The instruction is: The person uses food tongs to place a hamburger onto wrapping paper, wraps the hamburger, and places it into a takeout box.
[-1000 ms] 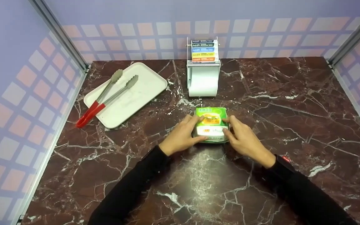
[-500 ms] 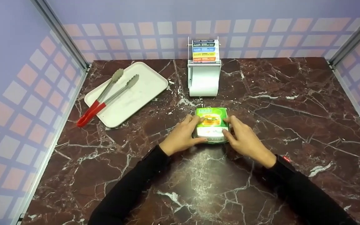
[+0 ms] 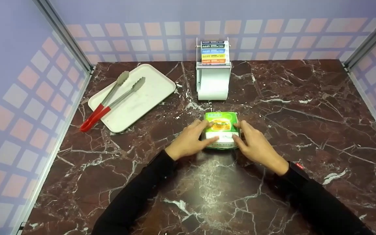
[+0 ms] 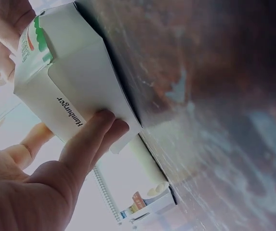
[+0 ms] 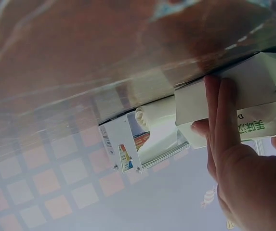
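Observation:
A closed green-and-white hamburger box (image 3: 221,117), with a burger picture on its lid, sits on the marble-patterned table between both hands. My left hand (image 3: 188,141) holds its left side, the thumb lying over the lid's front part. In the left wrist view, fingers (image 4: 87,139) press the white side wall beside the printed word "Hamburger". My right hand (image 3: 259,147) holds the opposite side, thumb near the front right corner. Its fingers (image 5: 222,115) lie along the side wall in the right wrist view. The box's underside is hidden.
Behind the box stands a white dispenser (image 3: 213,83) with a paper-like roll hanging at its front and several coloured boxes (image 3: 213,56) stacked on top. To the left, red-handled tongs (image 3: 104,111) lie across a white tray (image 3: 148,94). Tiled-pattern walls border the table.
My left thumb has shifted slightly forward, from the box's front edge onto the lid's white part. The right hand and the box stay in place.

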Action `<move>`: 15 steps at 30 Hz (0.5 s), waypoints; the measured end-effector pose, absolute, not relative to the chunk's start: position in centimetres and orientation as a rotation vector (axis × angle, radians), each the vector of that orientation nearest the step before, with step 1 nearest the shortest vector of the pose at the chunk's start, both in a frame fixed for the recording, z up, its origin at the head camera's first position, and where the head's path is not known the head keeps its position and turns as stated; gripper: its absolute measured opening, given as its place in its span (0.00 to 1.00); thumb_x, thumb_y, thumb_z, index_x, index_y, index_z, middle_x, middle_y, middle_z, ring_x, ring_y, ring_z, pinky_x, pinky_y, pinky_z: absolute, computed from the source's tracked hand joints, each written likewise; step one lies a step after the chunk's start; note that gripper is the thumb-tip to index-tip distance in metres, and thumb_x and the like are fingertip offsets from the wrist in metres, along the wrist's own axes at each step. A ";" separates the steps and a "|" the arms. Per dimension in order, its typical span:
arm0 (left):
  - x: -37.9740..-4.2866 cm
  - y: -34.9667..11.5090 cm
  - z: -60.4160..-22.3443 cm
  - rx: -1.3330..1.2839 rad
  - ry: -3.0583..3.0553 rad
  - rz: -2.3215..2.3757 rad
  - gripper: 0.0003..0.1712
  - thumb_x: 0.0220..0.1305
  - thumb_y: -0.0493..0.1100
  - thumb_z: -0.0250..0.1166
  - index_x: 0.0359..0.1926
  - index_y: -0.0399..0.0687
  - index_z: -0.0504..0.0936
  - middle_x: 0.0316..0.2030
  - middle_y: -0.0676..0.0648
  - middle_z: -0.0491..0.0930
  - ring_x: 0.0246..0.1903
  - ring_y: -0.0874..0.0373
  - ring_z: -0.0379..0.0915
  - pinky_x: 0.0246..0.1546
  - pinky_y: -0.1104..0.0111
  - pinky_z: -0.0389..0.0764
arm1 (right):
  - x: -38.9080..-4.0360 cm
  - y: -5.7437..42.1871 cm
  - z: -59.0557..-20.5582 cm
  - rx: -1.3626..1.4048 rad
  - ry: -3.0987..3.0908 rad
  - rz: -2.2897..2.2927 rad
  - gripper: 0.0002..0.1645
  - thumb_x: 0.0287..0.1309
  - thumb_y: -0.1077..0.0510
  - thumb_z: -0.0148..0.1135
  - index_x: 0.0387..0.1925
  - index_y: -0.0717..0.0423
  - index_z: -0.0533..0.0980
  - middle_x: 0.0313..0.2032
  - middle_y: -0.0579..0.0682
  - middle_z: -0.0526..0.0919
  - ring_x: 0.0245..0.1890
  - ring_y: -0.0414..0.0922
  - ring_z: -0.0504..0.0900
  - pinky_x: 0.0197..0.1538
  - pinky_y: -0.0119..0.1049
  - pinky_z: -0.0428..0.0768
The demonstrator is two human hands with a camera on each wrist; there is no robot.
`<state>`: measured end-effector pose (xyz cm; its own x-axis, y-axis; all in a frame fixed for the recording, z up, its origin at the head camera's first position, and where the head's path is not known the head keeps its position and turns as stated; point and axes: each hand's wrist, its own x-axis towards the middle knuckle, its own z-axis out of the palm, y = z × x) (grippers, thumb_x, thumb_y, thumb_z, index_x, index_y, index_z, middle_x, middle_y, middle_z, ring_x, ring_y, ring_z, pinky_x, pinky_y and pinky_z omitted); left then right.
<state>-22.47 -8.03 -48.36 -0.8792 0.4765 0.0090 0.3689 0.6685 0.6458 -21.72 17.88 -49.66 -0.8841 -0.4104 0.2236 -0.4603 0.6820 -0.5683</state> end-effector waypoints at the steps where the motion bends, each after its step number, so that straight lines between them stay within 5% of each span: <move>1: -22.5 -8.1 -48.4 0.694 2.719 1.007 0.36 0.70 0.64 0.64 0.69 0.48 0.73 0.56 0.40 0.78 0.51 0.46 0.78 0.54 0.52 0.84 | -21.7 17.9 -49.7 0.727 -2.807 0.981 0.17 0.72 0.57 0.61 0.55 0.64 0.71 0.59 0.61 0.82 0.49 0.57 0.86 0.49 0.53 0.85; 15: -22.9 -8.4 -48.5 0.723 2.714 1.042 0.29 0.70 0.59 0.66 0.63 0.50 0.74 0.46 0.45 0.76 0.42 0.54 0.73 0.46 0.59 0.83 | -21.7 17.8 -49.5 0.737 -2.805 0.980 0.16 0.72 0.57 0.62 0.53 0.62 0.71 0.59 0.60 0.82 0.46 0.55 0.86 0.48 0.52 0.85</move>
<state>-22.88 -8.40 -48.46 -0.8735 0.4855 0.0350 0.3841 0.6433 0.6623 -21.71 17.84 -49.54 -0.8811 -0.4147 0.2273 -0.4661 0.6798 -0.5663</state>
